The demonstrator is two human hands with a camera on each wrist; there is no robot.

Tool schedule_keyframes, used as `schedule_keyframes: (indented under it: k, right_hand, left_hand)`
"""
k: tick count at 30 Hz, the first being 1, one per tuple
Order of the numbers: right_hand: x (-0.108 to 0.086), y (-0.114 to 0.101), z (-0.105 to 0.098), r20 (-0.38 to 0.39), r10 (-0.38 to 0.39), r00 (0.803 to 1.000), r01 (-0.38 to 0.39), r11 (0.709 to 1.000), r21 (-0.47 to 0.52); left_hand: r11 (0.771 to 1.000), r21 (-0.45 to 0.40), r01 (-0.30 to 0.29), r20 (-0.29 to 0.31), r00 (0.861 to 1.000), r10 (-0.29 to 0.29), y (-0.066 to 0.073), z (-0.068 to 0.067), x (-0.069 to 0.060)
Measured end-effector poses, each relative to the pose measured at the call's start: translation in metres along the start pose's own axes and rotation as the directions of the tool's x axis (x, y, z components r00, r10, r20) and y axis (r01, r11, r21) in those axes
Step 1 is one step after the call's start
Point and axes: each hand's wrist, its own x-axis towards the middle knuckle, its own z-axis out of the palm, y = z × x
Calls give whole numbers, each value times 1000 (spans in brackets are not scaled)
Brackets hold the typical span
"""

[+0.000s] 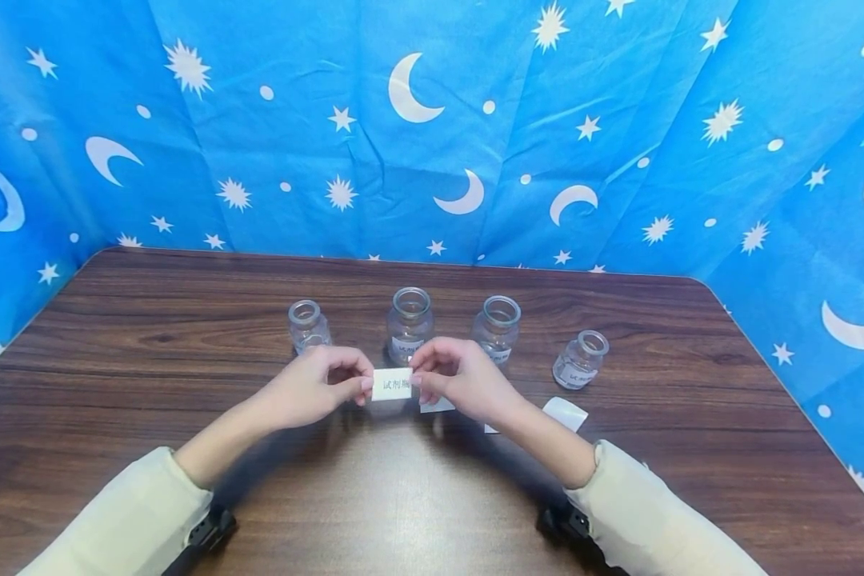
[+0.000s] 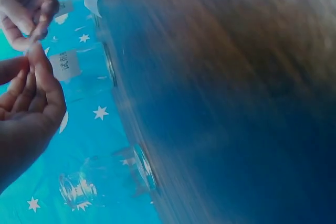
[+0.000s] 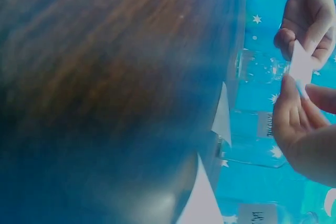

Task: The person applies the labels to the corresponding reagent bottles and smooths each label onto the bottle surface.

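A small white paper label (image 1: 390, 384) with black printed characters is stretched between both hands above the table. My left hand (image 1: 317, 390) pinches its left end between thumb and fingertips. At its right end, my right hand (image 1: 468, 382) pinches the label the same way. The right wrist view shows the label (image 3: 301, 66) nearly edge-on between the hands. Behind them stand open glass jars: a small jar (image 1: 306, 324) at left, partly behind the left hand, and two larger labelled jars (image 1: 410, 316) (image 1: 498, 324) nearer the middle.
A small labelled glass jar (image 1: 580, 360) stands farther right. White paper pieces (image 1: 565, 414) (image 1: 438, 406) lie on the dark wooden table (image 1: 403, 504) beneath and beside the right arm. A blue curtain (image 1: 259, 144) with moons and stars hangs behind the table.
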Motion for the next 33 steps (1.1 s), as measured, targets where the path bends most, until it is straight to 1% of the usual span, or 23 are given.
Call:
schedule_keyframes:
  k: [2,3,5,7,9,12,15,19,23,26,30,33]
  right_hand:
    - [-1,-3,-1,-52,-12,999,12,1000,-14]
    - [-2,-4,-1,-64,-19,998,18,1000,-11]
    - [-3,-6,0,-57,-33,998,33,999,3]
    - [-2,-7,2,-17,-50,999,50,998,23]
    - [-2,-5,5,31,-59,998,58,998,37]
    - [-1,-3,9,72,-59,996,58,998,27]
    - [-1,-3,12,82,-39,996,37,999,24]
    - [-1,-3,14,84,-23,996,20,999,39]
    - [0,-4,16,94,-34,995,27,997,66]
    - [0,-4,16,99,-38,994,30,997,75]
    - [1,-3,14,102,-47,994,42,998,51]
    - [1,-2,11,101,-46,994,43,999,34]
  left_hand:
    - [999,27,24,-44,999,-23,-1,-1,0]
    - [999,33,36,-60,998,-34,-2,-1,0]
    - [998,40,47,-73,996,-44,-2,-2,0]
    - [999,30,36,-63,997,-34,-2,-1,0]
    - [1000,10,11,-39,999,-11,0,0,0]
    - [999,-31,-28,0,1000,28,4,3,1]
    - [998,-47,-47,20,999,48,7,4,3]
    - [998,-34,-51,34,998,52,8,6,3]
    - [999,-22,-47,48,998,48,9,6,3]
    - [999,-18,-45,48,998,46,9,7,4]
    - [999,-14,-48,38,998,49,8,7,4]
    - [999,0,-38,25,999,38,6,5,2]
